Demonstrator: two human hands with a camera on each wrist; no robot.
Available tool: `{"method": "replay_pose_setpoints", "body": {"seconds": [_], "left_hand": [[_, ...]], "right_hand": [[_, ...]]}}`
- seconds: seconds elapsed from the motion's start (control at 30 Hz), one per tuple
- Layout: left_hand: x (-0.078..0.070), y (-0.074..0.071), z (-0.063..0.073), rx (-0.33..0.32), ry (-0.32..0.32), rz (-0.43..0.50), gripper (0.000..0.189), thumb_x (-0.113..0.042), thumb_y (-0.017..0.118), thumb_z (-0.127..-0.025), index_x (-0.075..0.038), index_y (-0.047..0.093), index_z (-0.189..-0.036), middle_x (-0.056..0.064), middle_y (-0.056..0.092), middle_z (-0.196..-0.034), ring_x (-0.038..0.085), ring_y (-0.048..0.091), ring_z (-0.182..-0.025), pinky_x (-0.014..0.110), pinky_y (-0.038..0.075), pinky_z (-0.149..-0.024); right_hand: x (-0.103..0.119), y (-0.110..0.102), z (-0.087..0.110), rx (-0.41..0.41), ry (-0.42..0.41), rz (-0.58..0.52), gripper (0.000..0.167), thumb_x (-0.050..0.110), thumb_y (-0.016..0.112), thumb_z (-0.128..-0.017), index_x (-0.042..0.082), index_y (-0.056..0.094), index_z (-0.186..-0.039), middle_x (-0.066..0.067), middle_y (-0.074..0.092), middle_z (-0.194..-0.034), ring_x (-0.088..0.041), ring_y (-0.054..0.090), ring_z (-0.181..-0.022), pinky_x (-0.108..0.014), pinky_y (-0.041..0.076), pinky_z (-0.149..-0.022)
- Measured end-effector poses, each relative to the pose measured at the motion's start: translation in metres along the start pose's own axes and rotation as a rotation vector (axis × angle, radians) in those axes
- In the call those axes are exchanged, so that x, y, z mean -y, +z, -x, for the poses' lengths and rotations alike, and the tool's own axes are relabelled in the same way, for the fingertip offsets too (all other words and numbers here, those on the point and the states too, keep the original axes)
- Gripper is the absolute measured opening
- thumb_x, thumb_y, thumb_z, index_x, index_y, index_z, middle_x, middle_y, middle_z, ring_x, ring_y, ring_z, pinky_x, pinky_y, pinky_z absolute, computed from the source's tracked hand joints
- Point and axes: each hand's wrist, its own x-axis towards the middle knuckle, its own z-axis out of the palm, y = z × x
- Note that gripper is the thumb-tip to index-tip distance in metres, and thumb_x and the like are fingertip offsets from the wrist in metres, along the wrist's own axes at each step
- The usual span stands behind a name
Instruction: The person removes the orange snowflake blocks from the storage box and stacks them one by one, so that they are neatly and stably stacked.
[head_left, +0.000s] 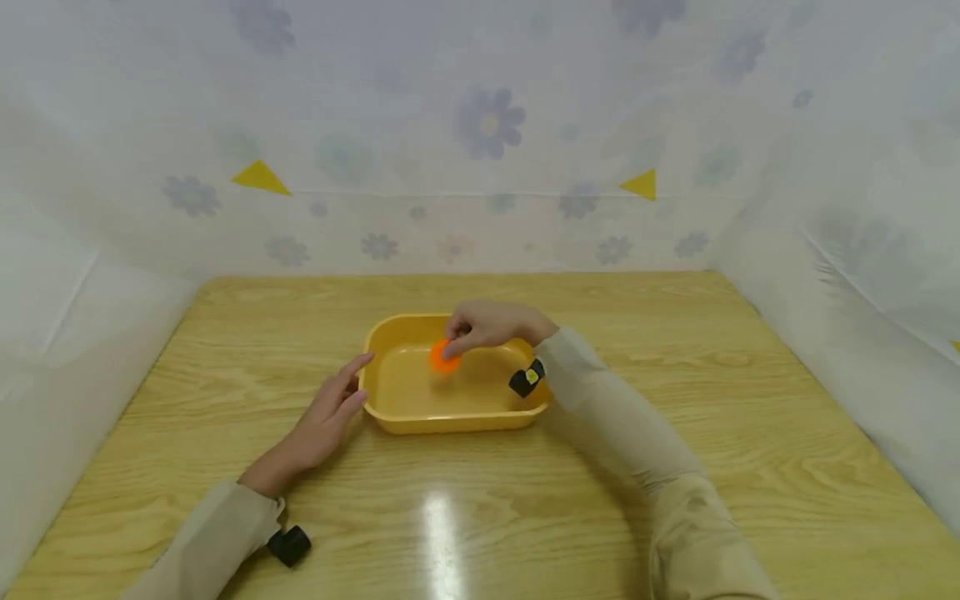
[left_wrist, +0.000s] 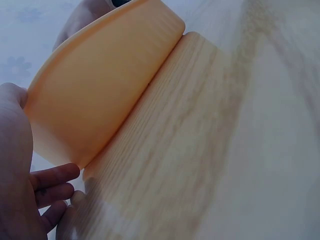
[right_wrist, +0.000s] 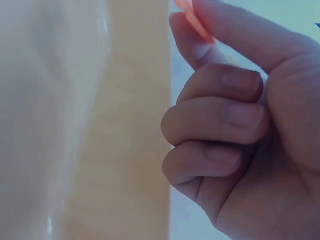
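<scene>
A yellow plastic basin (head_left: 450,422), rectangular with rounded corners, stands on the wooden table. My left hand (head_left: 324,423) rests against its left end, fingertips touching the rim and outer wall. In the left wrist view, the hand's lower fingers (left_wrist: 55,176) bend loosely beside the basin's wall (left_wrist: 100,80). Over the basin's inside, my right hand (head_left: 483,325) pinches a thin, roundish bright orange piece (head_left: 444,357) between thumb and index finger. The right wrist view shows only the edge of this orange piece (right_wrist: 200,25); the other fingers curl into the palm. Its exact kind cannot be made out.
The wood-grained table (head_left: 247,375) extends around the basin. A white flowered sheet (head_left: 420,150) hangs behind and at both sides, with yellow triangles (head_left: 640,185) on it. Black wrist cameras (head_left: 289,546) sit at both sleeves; the right one hangs over the basin's right end.
</scene>
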Motion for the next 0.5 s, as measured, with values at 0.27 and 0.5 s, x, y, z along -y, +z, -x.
{"method": "replay_pose_setpoints", "body": {"seconds": [0.27, 0.5], "left_hand": [[-0.004, -0.001, 0.0, -0.001, 0.01, 0.002, 0.049, -0.008, 0.041, -0.103, -0.008, 0.03, -0.15, 0.013, 0.054, -0.107, 0.017, 0.044, -0.096, 0.027, 0.04, -0.083], [-0.004, -0.002, 0.0, -0.009, 0.018, -0.02, 0.049, -0.007, 0.042, -0.102, -0.007, 0.031, -0.15, 0.013, 0.056, -0.106, 0.016, 0.045, -0.096, 0.028, 0.041, -0.083]], "right_hand": [[0.005, -0.016, 0.031, -0.064, 0.107, 0.036, 0.037, 0.02, 0.057, -0.098, 0.008, 0.047, -0.064, 0.005, 0.03, -0.057, -0.009, 0.025, -0.05, -0.024, 0.029, -0.058], [-0.002, -0.021, 0.058, -0.112, 0.135, -0.01, 0.034, 0.017, 0.047, -0.102, 0.002, 0.054, -0.072, 0.005, 0.03, -0.058, -0.009, 0.024, -0.05, -0.025, 0.029, -0.057]]}}
